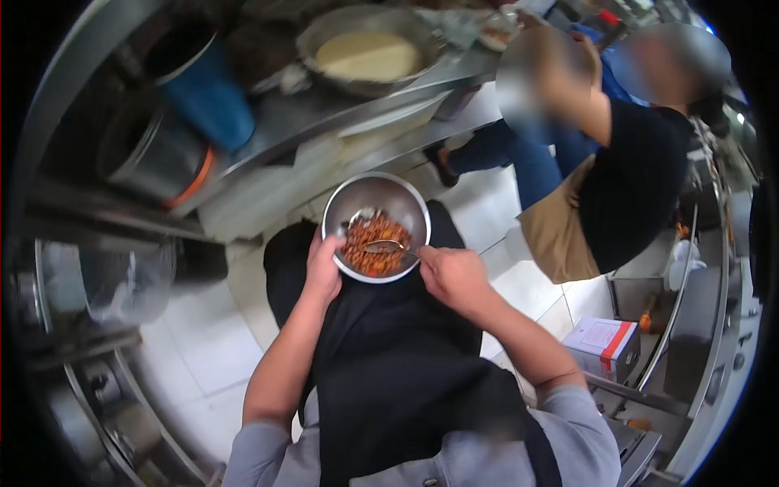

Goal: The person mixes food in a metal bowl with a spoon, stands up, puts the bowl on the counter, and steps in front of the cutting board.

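Observation:
A round metal bowl [380,195] is held over my lap, tilted a little toward me. In it lies chopped reddish-brown food [367,237] with orange bits and a pale lump near its far side. My left hand [326,266] grips the bowl's left rim, fingers partly hidden beneath it. A metal spoon [385,245] rests its head in the food, and its handle runs right into my right hand [451,276], which is closed around it. A black apron [398,365] covers my lap under the bowl.
A metal counter [284,122] ahead bears a wide pan [369,53] of pale liquid and a blue container [211,97]. Two people are at the right; the nearer one wears a black shirt [645,178]. A red-and-white box [602,345] stands at lower right, shelving at left.

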The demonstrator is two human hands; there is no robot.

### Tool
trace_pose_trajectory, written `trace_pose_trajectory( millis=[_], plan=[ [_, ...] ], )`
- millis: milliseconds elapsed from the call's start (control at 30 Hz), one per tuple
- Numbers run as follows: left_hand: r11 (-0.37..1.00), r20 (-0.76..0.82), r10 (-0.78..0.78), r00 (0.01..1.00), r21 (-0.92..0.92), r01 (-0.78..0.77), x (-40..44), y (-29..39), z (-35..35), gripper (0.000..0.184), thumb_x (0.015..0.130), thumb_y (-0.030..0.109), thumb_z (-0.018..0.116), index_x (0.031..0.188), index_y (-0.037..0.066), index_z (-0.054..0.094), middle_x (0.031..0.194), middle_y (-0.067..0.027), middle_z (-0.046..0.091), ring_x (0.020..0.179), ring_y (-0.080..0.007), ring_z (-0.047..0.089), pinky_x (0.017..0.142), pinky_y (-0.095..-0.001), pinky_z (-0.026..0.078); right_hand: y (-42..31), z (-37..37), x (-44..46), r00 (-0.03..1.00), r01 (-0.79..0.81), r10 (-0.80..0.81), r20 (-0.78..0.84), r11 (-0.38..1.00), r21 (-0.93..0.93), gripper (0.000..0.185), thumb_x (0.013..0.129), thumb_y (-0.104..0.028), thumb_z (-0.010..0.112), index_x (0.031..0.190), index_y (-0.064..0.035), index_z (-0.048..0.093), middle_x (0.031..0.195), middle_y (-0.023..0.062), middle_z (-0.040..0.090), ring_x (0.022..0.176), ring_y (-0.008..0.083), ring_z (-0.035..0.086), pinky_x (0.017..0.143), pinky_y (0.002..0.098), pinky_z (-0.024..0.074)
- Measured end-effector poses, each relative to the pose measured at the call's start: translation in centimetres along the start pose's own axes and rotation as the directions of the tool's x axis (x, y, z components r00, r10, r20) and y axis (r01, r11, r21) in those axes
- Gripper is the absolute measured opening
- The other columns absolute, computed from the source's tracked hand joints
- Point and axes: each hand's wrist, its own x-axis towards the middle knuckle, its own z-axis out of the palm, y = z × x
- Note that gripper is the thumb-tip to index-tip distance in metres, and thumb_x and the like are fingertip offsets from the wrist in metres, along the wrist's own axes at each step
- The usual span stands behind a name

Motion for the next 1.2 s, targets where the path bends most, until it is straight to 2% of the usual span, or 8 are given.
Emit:
trace_pose_trajectory(
  millis=[233,400,533,600,733,833,1133,1200],
  plan=[
    [0.994,0.011,0.097,0.995,0.058,-0.097,-0.4,-0.1,-0.8,0.050,0.091,0.010,0.057,0.139,-0.003,0.060,0.125,-0.0101,0.068,0.116,-0.0217,0.063,0.107,-0.0356,0.047,0.2,0.8,4.0,0.995,0.058,-0.041,0.089,0.979,-0.198,0.005,0.091,-0.013,0.066,0.090,-0.0089,0.066,0.073,0.0138,0.070,0.070,0.0333,0.073,0.064,0.0477,0.0570],
    [0.802,-0.032,0.190,0.981,0.582,-0.136,0.2,-1.5,-1.6,0.042,0.090,0.010,0.055,0.126,-0.005,0.069,0.113,-0.0111,0.075,0.104,-0.0217,0.069,0.095,-0.0346,0.053,2.9,0.8,5.1,0.993,-0.029,-0.001,-0.114,0.966,-0.258,0.009,0.086,-0.013,0.068,0.092,-0.0063,0.065,0.073,0.0132,0.071,0.074,0.0332,0.074,0.066,0.0463,0.0588],
    [0.715,0.021,0.225,0.974,0.676,-0.179,1.3,-1.7,-1.3,0.038,0.089,0.011,0.056,0.119,-0.006,0.070,0.106,-0.0143,0.076,0.098,-0.0233,0.070,0.091,-0.0368,0.054,2.1,4.1,5.3,0.989,-0.131,0.146,0.034,0.953,-0.272,0.011,0.084,-0.010,0.068,0.094,-0.0068,0.066,0.076,0.0131,0.074,0.074,0.0333,0.076,0.065,0.0469,0.0601],
    [0.627,0.028,0.263,0.964,0.755,-0.193,1.6,-2.0,-0.7,0.035,0.092,0.018,0.056,0.114,-0.005,0.069,0.105,-0.0256,0.073,0.100,-0.0404,0.071,0.093,-0.0461,0.054,1.5,3.1,4.6,0.991,-0.101,0.117,0.069,0.975,-0.197,0.011,0.084,-0.011,0.066,0.094,-0.0067,0.066,0.078,0.0143,0.075,0.074,0.0334,0.077,0.063,0.0475,0.0596],
    [0.647,0.036,0.189,0.981,0.747,-0.152,1.6,-1.9,-0.1,0.034,0.091,0.017,0.055,0.113,-0.006,0.069,0.109,-0.0267,0.071,0.105,-0.0428,0.070,0.095,-0.0475,0.053,3.6,1.5,3.7,0.997,0.016,-0.040,-0.064,0.938,-0.346,0.008,0.087,-0.009,0.064,0.095,-0.0063,0.062,0.079,0.0120,0.074,0.072,0.0287,0.074,0.064,0.0418,0.0575],
    [0.626,0.031,0.188,0.982,0.767,-0.145,1.7,-1.9,0.9,0.033,0.092,0.016,0.055,0.113,-0.006,0.069,0.112,-0.0268,0.069,0.109,-0.0425,0.068,0.097,-0.0476,0.052,4.6,1.8,3.2,0.999,-0.050,0.046,-0.020,0.887,-0.460,0.008,0.088,-0.010,0.064,0.095,-0.0063,0.063,0.082,0.0117,0.074,0.076,0.0284,0.076,0.065,0.0419,0.0581],
    [0.451,0.237,0.282,0.930,0.822,-0.347,1.8,-3.4,-0.4,0.038,0.089,0.015,0.057,0.118,-0.007,0.069,0.102,-0.0245,0.072,0.101,-0.0403,0.070,0.094,-0.0466,0.053,3.5,1.1,0.1,0.983,-0.174,0.181,0.022,0.967,-0.186,0.011,0.089,-0.010,0.064,0.096,-0.0020,0.065,0.078,0.0182,0.072,0.072,0.0370,0.074,0.063,0.0499,0.0588],
    [0.510,0.191,0.182,0.964,0.820,-0.259,2.0,-3.1,-0.3,0.039,0.093,0.015,0.057,0.123,-0.006,0.069,0.108,-0.0241,0.075,0.105,-0.0374,0.072,0.096,-0.0453,0.054,4.2,1.5,-0.6,0.975,-0.212,0.220,0.020,0.957,-0.199,0.012,0.088,-0.011,0.064,0.096,-0.0026,0.066,0.079,0.0186,0.072,0.073,0.0379,0.075,0.062,0.0507,0.0590]
  ],
)
